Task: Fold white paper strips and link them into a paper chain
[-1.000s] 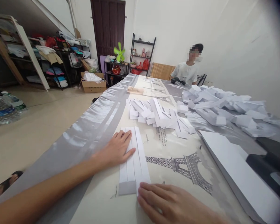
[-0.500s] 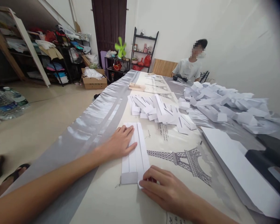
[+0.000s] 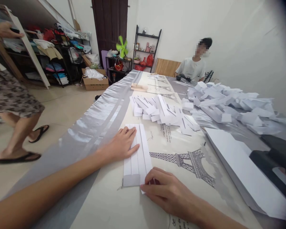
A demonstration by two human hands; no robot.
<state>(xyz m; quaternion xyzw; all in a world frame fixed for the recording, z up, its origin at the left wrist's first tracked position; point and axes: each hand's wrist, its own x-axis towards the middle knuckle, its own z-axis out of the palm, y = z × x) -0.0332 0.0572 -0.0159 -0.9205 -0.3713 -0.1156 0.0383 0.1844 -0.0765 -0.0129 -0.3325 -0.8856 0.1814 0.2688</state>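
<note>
A long piece of folded white paper [image 3: 136,162] lies on the table, with lengthwise creases and a band turned up at its near end. My left hand [image 3: 124,143] rests flat across its upper left part, fingers spread. At the near right corner, my right hand [image 3: 166,189] pinches the paper between thumb and fingers. The fingers of the right hand cover part of that corner. Just beyond is a loose pile of folded white paper pieces [image 3: 162,111].
The tablecloth [image 3: 105,206] has Eiffel Tower prints. A larger white heap [image 3: 231,101] and stacked white sheets [image 3: 245,171] occupy the right side. A seated person [image 3: 192,68] is across the table; another person [image 3: 14,95] walks at left. A wooden object [image 3: 138,86] lies farther back.
A person in patterned shorts and flip-flops has come into view at the left. My hands keep nearly the same places on the paper; the view has shifted slightly.
</note>
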